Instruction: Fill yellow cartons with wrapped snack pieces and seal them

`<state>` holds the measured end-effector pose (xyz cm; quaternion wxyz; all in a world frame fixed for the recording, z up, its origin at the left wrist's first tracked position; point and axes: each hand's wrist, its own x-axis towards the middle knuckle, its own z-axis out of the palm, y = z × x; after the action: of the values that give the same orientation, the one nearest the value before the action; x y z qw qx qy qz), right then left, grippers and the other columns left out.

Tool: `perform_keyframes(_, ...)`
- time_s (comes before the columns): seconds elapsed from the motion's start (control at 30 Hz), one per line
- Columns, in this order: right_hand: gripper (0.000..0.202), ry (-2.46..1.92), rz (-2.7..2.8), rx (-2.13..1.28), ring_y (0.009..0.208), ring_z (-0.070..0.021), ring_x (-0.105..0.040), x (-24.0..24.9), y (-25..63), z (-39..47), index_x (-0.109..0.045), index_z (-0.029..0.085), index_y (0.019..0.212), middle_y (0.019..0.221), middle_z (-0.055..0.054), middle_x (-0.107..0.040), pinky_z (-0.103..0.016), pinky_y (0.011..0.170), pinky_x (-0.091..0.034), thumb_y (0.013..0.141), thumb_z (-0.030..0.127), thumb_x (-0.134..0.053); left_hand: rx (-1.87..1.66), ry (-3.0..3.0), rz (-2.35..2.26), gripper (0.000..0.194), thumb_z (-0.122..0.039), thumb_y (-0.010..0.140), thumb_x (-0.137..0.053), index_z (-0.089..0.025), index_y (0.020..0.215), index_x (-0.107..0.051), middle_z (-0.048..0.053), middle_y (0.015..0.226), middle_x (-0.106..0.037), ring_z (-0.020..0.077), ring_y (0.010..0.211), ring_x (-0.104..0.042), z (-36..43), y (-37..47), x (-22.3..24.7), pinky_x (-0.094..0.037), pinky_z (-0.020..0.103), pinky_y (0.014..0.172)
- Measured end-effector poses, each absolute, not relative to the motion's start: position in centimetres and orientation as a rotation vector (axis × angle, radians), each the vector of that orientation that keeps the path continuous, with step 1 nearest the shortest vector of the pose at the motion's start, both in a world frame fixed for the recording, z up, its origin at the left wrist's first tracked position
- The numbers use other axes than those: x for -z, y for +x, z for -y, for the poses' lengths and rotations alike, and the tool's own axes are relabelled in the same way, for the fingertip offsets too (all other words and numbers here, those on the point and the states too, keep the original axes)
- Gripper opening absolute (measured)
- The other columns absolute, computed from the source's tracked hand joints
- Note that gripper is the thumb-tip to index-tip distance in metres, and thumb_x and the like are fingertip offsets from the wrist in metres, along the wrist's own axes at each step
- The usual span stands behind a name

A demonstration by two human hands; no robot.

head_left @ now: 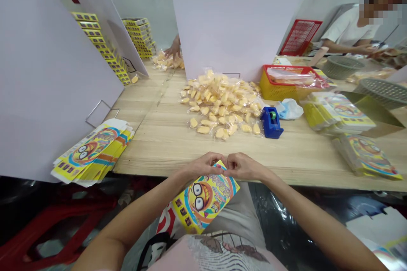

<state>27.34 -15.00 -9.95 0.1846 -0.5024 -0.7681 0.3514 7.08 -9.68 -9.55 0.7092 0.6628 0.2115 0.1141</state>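
A yellow printed box (pixel 206 199) with a smiling cartoon face in glasses lies tilted above my lap, below the table's front edge. My left hand (pixel 208 164) is closed on its upper end, with the thumb over the front. Right beside it, my right hand (pixel 241 166) pinches the same end with curled fingers. The part of the box between the fingertips is mostly hidden. Beyond my hands, a heap of small clear-wrapped pale yellow pieces (pixel 222 101) is spread on the table, with a blue tape dispenser (pixel 271 125) at its right.
Flat printed boxes (pixel 95 148) overhang the table edge at left. Right are filled boxes (pixel 369 154), a red-and-yellow basket (pixel 276 89), a crumpled blue-white wrapper (pixel 291 109) and grey baskets (pixel 384 91). White partitions (pixel 235 21) divide the table. A co-worker (pixel 349 29) sits at back right; another person's hand (pixel 174 47) shows behind.
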Motion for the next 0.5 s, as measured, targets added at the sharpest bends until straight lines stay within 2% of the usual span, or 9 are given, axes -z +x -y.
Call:
perform_keyframes(0.17, 0.045, -1.446, 1.971, -1.042, 0.058, -0.0103, -0.044, 9.8, 26.7, 16.0, -0.057, 0.016, 0.07, 0.063, 0.004, -0.053, -0.022, 0.051, -0.026, 0.062, 0.054, -0.078, -0.264, 1.442, -0.454, 0.033, -0.034, 0.07, -0.076, -0.013, 0.092, -0.065, 0.003, 0.084, -0.064, 0.0141, 0.075, -0.057, 10.3, 6.9, 8.5, -0.043, 0.023, 0.069)
perform_keyframes(0.37, 0.054, -0.907, 1.391, -1.882, 0.065, -0.0119, -0.052, 11.7, 26.2, 16.8, -0.066, 0.013, 0.09, 0.077, 0.0, -0.061, -0.023, 0.062, -0.038, 0.063, 0.058, -0.076, -0.246, 1.466, -0.418, 0.035, -0.037, 0.072, -0.075, -0.013, 0.096, -0.066, 0.004, 0.083, -0.062, 0.0132, 0.073, -0.055, 11.1, 6.4, 6.8, -0.042, 0.022, 0.065)
perform_keyframes(0.5, 0.054, -0.765, 1.055, -2.094, 0.061, -0.0119, -0.054, 12.7, 25.4, 17.3, -0.069, 0.012, 0.089, 0.074, -0.002, -0.064, -0.024, 0.062, -0.041, 0.058, 0.055, -0.081, -0.28, 1.469, -0.408, 0.031, -0.035, 0.072, -0.075, -0.013, 0.093, -0.067, 0.005, 0.085, -0.061, 0.0139, 0.076, -0.056, 11.5, 5.8, 6.0, -0.043, 0.022, 0.066)
